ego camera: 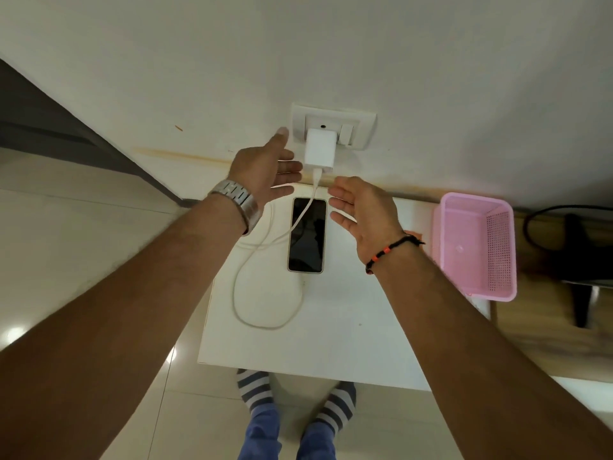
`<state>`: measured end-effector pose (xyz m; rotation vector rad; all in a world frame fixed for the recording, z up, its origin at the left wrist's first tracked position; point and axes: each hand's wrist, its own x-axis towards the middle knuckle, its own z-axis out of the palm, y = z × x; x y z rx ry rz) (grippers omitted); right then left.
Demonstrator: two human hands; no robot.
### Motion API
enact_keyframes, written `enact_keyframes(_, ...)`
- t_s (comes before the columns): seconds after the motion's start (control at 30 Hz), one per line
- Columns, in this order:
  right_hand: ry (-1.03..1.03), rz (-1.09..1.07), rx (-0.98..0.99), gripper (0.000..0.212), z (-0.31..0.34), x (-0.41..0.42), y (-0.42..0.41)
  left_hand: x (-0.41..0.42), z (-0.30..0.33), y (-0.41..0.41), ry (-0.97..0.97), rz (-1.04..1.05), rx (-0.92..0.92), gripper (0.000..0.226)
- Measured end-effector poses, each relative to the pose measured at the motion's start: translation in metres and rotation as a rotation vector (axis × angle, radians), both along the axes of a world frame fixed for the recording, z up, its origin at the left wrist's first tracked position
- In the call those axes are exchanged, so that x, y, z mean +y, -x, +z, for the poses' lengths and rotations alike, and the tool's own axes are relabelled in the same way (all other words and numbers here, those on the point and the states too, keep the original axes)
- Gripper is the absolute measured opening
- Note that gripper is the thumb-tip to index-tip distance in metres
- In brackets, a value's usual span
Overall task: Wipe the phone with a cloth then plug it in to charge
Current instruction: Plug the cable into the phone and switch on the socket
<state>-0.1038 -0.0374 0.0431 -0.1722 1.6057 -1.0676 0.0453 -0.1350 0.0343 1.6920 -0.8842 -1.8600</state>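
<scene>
A dark-screened phone [307,234] lies face up on a small white table [335,327]. A white charger block [319,150] sits in the wall socket plate [362,127]. Its white cable [247,293] drops across the phone's screen, loops on the table and reaches the phone's near end. My left hand [265,167], with a metal watch on the wrist, hovers just left of the charger with fingers straight. My right hand [363,210], with a black thread band, hovers right of the cable, fingers straight, holding nothing. No cloth is in view.
A pink plastic basket [477,247] stands at the table's right edge. A black cable and a dark stand [577,260] sit further right on a wooden surface. My striped socks show on the tiled floor below the table's near edge.
</scene>
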Motion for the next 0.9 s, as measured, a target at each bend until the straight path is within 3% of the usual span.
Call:
enact_keyframes(0.1, 0.094, -0.079, 0.029, 0.026, 0.000, 0.000, 0.013, 0.009, -0.006, -0.015, 0.013, 0.094, -0.053, 0.035)
enact_keyframes(0.17, 0.162, -0.010, 0.274, 0.025, 0.001, -0.004, 0.016, 0.018, -0.011, -0.024, 0.091, 0.075, -0.148, 0.022)
enact_keyframes(0.27, 0.263, 0.328, 0.796, 0.036, 0.004, -0.010, 0.016, 0.032, -0.018, -0.039, 0.505, -0.296, -0.472, 0.024)
enact_keyframes(0.33, 0.289, 0.465, 0.949, 0.043, 0.004, -0.012, 0.017, 0.036, -0.020, -0.046, 0.730, -0.539, -0.604, 0.038)
enact_keyframes(0.53, 0.285, 0.544, 0.983, 0.050, 0.005, -0.020, 0.018, 0.027, -0.007, -0.049, 0.954, -0.758, -0.743, 0.055)
enact_keyframes(0.9, 0.247, 0.621, 1.003, 0.049, 0.002, -0.030, 0.022, 0.014, 0.011, -0.047, 1.074, -0.861, -0.834, 0.059)
